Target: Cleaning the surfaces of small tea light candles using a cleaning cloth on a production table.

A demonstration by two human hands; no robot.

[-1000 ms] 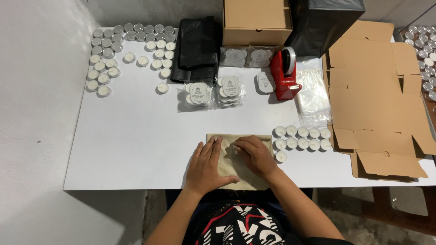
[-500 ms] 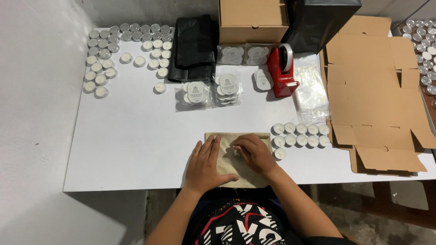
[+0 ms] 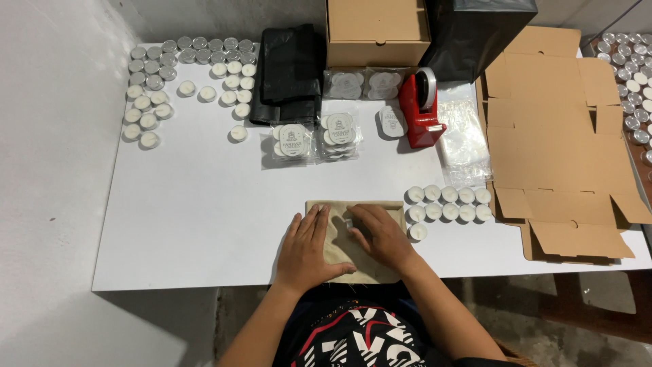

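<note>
Both hands rest on a tan cloth pouch (image 3: 356, 239) at the near edge of the white table (image 3: 204, 204): left hand (image 3: 307, 246) pressed flat, fingers spread, gripping nothing. Right hand (image 3: 380, 234) lies on the pouch with fingers curled; whether it pinches anything cannot be told. Tea candles (image 3: 448, 204) sit in rows just right of the pouch.

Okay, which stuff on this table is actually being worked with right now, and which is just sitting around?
In use:
- beige cloth pouch, under both hands
- left hand, flat on the pouch
- right hand, fingers on the pouch
- tealights in rows just right of the pouch

Lying about:
- red tape dispenser
- black bags
- closed box
- flat cardboard
- bagged tealight packs
- far-left tealights
</note>
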